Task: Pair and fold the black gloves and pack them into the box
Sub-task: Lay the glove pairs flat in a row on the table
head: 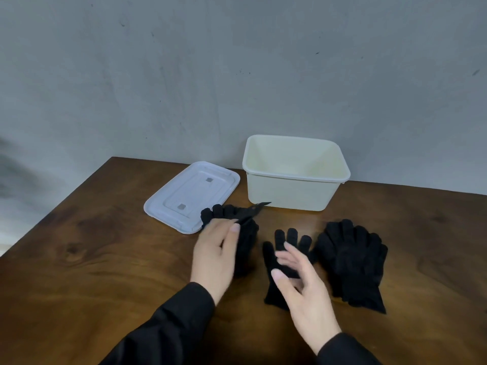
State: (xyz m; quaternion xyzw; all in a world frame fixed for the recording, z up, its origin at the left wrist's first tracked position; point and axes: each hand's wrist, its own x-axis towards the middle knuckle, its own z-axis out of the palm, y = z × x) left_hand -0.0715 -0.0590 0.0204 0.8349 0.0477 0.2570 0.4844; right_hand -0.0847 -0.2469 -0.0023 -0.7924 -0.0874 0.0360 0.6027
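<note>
Worktop (105, 259): dark brown wood, against a grey mottled wall (210, 75). Cream box (290, 192), lid (184, 196) off, lying left of it. Black gloves: one under left hand (213, 248), grip unclear; single glove (279, 259) beneath right hand (303, 291), fingers apart; stacked gloves (353, 262) rightmost.

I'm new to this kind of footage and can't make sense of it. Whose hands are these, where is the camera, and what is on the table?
There is no machine here: a person wears one camera on the head, looking forward and down at their own hands. The left hand grips a black glove near the white lid, which lies flat on the wooden table. The right hand hovers open and blurred over a single glove lying flat. Further right is a pile of gloves; how many I cannot tell. Behind them stands the cream box, open, with nothing visible inside.
</note>
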